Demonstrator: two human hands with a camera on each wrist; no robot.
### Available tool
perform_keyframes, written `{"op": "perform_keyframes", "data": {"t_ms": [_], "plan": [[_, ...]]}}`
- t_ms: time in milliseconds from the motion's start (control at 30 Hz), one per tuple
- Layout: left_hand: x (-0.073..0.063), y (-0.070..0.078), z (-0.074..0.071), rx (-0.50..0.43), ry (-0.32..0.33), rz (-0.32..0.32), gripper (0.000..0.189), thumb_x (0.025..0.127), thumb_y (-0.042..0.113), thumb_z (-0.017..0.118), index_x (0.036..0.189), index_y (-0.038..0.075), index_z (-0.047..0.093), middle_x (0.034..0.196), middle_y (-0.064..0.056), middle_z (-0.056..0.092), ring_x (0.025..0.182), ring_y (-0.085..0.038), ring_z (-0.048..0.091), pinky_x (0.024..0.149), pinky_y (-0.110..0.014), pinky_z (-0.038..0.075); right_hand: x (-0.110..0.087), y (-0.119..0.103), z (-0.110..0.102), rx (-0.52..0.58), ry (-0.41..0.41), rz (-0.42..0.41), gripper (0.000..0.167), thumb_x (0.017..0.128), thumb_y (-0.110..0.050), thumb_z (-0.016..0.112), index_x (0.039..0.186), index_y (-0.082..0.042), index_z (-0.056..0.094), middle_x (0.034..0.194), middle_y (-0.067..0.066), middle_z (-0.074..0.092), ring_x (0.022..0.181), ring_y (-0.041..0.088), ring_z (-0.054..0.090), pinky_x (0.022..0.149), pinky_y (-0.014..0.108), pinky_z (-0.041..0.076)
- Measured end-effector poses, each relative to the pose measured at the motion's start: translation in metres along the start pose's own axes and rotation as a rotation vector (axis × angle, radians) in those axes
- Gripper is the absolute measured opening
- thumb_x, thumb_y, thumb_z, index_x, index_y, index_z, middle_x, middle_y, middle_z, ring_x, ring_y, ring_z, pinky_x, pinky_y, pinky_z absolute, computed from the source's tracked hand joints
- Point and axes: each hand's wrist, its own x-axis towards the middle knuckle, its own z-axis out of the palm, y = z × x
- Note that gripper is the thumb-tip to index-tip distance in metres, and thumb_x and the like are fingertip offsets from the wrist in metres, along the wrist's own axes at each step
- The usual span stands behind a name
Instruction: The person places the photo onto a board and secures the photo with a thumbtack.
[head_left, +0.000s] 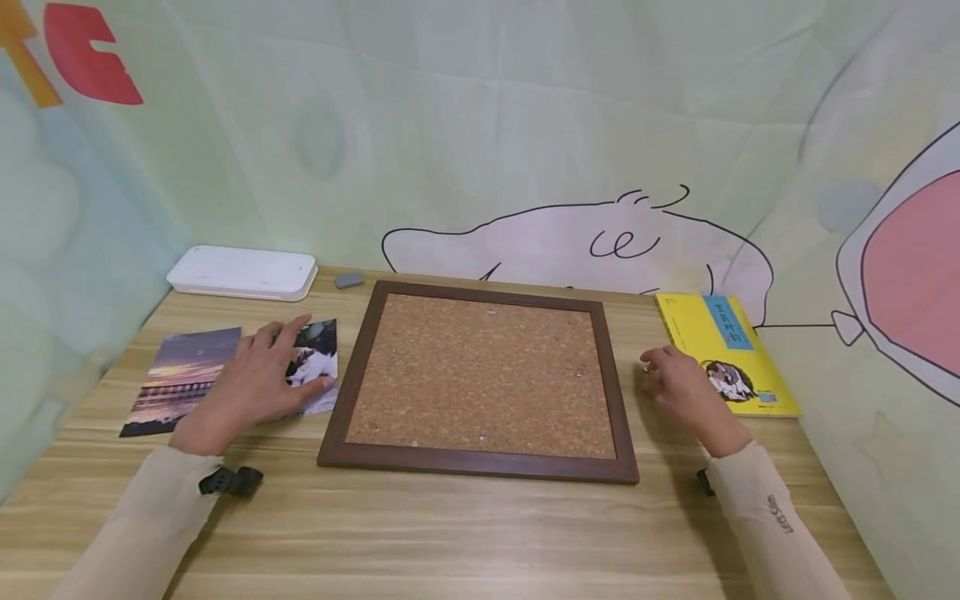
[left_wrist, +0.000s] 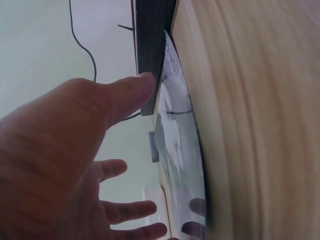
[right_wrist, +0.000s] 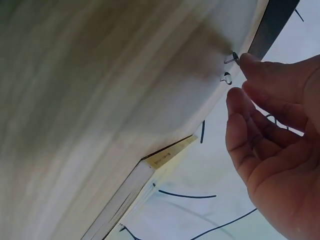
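Photograph [head_left: 319, 360] lies beneath the left hand [head_left: 257, 373], between that hand and the corkboard [head_left: 483, 375] to its right; its right edge sits just beside the wooden frame; its long axis cannot be told, the hand covering much of it; the left hand is clearly the nearer, the right hand [head_left: 686, 393] being beyond the board; left hand spread wide, thumb well apart from fingers, nothing gripped; right hand narrow, fingers bent, two small pins [right_wrist: 227, 78] at its fingertips on the side towards the board; whether it grips either cannot be told. Photograph surface glossy, white against dark with some green; sheet appears bowed, with shadow under one edge; pins have pale or dark heads and slender points; yellow book [head_left: 765, 367] lies to the right hand's right.
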Motion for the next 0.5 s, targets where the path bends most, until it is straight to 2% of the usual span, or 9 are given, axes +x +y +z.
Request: {"op": "perform_keyframes", "data": {"t_ms": [133,300,367,500], "plan": [[-0.0002,-0.0013,0.0007,0.011,-0.011,-0.002,0.108,0.096,0.059,0.072,0.17,0.005,0.017,0.162,-0.046,0.028,0.141,-0.073,0.03,0.109,-0.085,0.033,0.0017,0.0015,0.0008,0.003,-0.024,0.046,0.031,0.098,0.0,0.071,0.127,0.009,0.065,0.116,0.028,0.069,0.106,0.041,0.067,0.097,0.058,0.057],[-0.0012,-0.0025,0.0004,0.005,-0.021,-0.003,0.107,0.097,0.06,0.072,0.17,0.004,0.017,0.162,-0.046,0.029,0.142,-0.073,0.03,0.11,-0.085,0.033,0.003,0.0015,0.0007,0.011,-0.051,0.089,0.02,0.098,-0.003,0.072,0.115,0.005,0.065,0.1,0.021,0.073,0.086,0.029,0.065,0.082,0.048,0.058],[-0.0015,-0.0026,0.0004,-0.002,-0.022,-0.003,0.107,0.097,0.059,0.072,0.17,0.004,0.017,0.162,-0.047,0.029,0.142,-0.073,0.03,0.111,-0.085,0.032,0.0027,0.0014,0.0004,0.011,-0.059,0.093,0.017,0.098,-0.004,0.072,0.112,0.004,0.066,0.096,0.019,0.074,0.082,0.026,0.063,0.078,0.045,0.057],[-0.0022,-0.0029,0.0006,-0.001,-0.021,-0.004,0.108,0.095,0.058,0.074,0.17,0.004,0.019,0.161,-0.046,0.031,0.143,-0.072,0.03,0.112,-0.084,0.032,0.0025,0.0016,0.0003,0.008,-0.057,0.074,0.012,0.097,-0.002,0.072,0.108,0.004,0.069,0.094,0.018,0.075,0.081,0.025,0.063,0.078,0.046,0.057]]}}
